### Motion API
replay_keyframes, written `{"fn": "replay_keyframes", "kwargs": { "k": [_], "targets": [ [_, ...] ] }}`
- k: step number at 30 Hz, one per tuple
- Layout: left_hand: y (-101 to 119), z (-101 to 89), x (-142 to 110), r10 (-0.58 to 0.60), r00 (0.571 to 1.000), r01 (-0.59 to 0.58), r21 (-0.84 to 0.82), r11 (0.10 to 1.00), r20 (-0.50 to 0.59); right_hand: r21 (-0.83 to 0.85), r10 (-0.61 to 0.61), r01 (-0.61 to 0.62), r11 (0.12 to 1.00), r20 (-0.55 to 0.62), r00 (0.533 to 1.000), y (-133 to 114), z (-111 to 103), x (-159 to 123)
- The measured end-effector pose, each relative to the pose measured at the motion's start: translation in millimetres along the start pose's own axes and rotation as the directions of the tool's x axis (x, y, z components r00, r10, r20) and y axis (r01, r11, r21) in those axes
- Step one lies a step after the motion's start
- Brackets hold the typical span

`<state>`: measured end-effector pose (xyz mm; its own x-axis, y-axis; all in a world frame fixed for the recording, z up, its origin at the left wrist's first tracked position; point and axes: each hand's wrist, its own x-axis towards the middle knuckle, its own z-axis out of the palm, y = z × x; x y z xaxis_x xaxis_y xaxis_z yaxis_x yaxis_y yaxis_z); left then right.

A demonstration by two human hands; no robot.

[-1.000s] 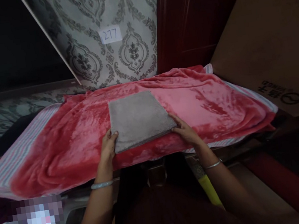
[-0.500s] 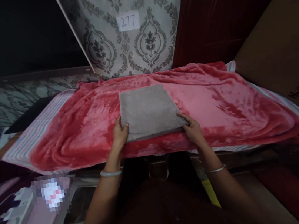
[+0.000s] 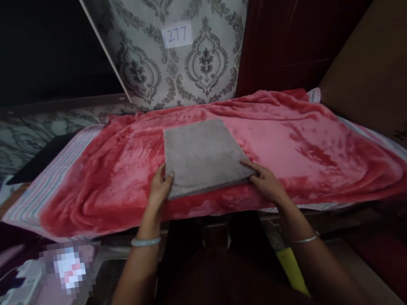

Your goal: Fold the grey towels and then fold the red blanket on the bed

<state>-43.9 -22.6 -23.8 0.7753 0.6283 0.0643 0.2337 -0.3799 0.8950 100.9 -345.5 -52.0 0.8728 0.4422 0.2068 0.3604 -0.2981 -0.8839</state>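
Backdrop: damask-patterned wall panel [image 3: 191,67] bearing a paper label "277" [image 3: 177,34], with a counter below draped in a red plush blanket [image 3: 301,143] over a striped cloth [image 3: 40,187]. Item: one folded grey towel [image 3: 202,155], lying flat at the blanket's middle. I see my left hand [image 3: 159,189] pinching its near-left corner and my right hand [image 3: 267,181] on its near-right corner, each grip lightly closed on the towel's edge.

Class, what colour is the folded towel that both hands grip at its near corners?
Plain grey; the folded towel shows best in the head view, lying on a red blanket.
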Motion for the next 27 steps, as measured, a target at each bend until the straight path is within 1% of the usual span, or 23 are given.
{"fn": "replay_keyframes", "kwargs": {
  "k": [1,2,3,5,6,7,8,10,11,12,14,16,18,22,25,27],
  "targets": [
    [2.0,-4.1,-1.6,-0.007,1.0,0.007,0.029,1.0,0.011,-0.037,-0.021,0.022,0.999,0.04,0.999,-0.3,-6.9,1.0],
    [5.0,-8.3,-3.1,0.001,1.0,0.0,0.104,0.995,-0.003,-0.08,-0.057,0.062,0.995,0.061,0.997,-1.5,-13.5,2.9],
    [9.3,-11.9,-4.3,0.03,0.999,-0.02,0.209,0.978,-0.042,-0.125,-0.104,0.112,0.986,0.065,0.992,-4.0,-19.1,6.0],
    [21.5,-14.9,-5.0,0.152,0.981,-0.089,0.419,0.904,-0.121,-0.215,-0.198,0.203,0.955,0.047,0.979,-13.8,-23.8,16.2],
    [29.0,-13.2,-4.3,0.228,0.966,-0.14,0.489,0.861,-0.124,-0.259,-0.23,0.234,0.937,0.046,0.972,-21.2,-21.7,23.0],
    [37.1,-9.0,-2.8,0.299,0.949,-0.205,0.533,0.821,-0.096,-0.303,-0.252,0.256,0.918,0.054,0.966,-29.9,-16.6,30.5],
    [45.0,-2.7,-0.6,0.361,0.932,-0.278,0.557,0.783,-0.043,-0.349,-0.262,0.27,0.897,0.069,0.962,-39.4,-8.8,38.1],
    [57.9,14.1,5.1,0.437,0.895,-0.403,0.586,0.703,0.091,-0.454,-0.255,0.282,0.845,0.12,0.959,-57.7,12.4,51.0],
    [61.8,23.1,8.2,0.443,0.883,-0.439,0.604,0.665,0.153,-0.51,-0.238,0.285,0.812,0.156,0.959,-65.0,23.8,55.2],
    [63.5,31.4,11.0,0.42,0.884,-0.449,0.629,0.635,0.207,-0.561,-0.209,0.286,0.777,0.199,0.958,-70.3,34.5,57.8],
    [60.9,44.1,15.1,0.307,0.906,-0.421,0.68,0.6,0.291,-0.642,-0.125,0.286,0.711,0.285,0.95,-74.5,51.3,58.2],
    [53.4,50.4,16.7,0.192,0.924,-0.379,0.719,0.583,0.331,-0.689,-0.048,0.28,0.668,0.336,0.941,-72.2,60.4,55.0],
    [45.8,51.9,16.5,0.153,0.929,-0.361,0.736,0.573,0.337,-0.709,-0.01,0.268,0.653,0.346,0.938,-67.8,63.3,51.3],
    [39.3,51.0,15.3,0.173,0.932,-0.36,0.746,0.56,0.319,-0.715,0.002,0.262,0.648,0.346,0.938,-64.3,61.7,47.8],
    [38.9,51.4,14.9,0.187,0.933,-0.358,0.752,0.553,0.306,-0.719,0.016,0.266,0.642,0.36,0.933,-68.1,59.5,52.6],
    [39.0,51.5,14.7,0.201,0.931,-0.364,0.752,0.55,0.304,-0.716,0.027,0.275,0.641,0.38,0.925,-73.6,57.8,61.2]
  ]
}}
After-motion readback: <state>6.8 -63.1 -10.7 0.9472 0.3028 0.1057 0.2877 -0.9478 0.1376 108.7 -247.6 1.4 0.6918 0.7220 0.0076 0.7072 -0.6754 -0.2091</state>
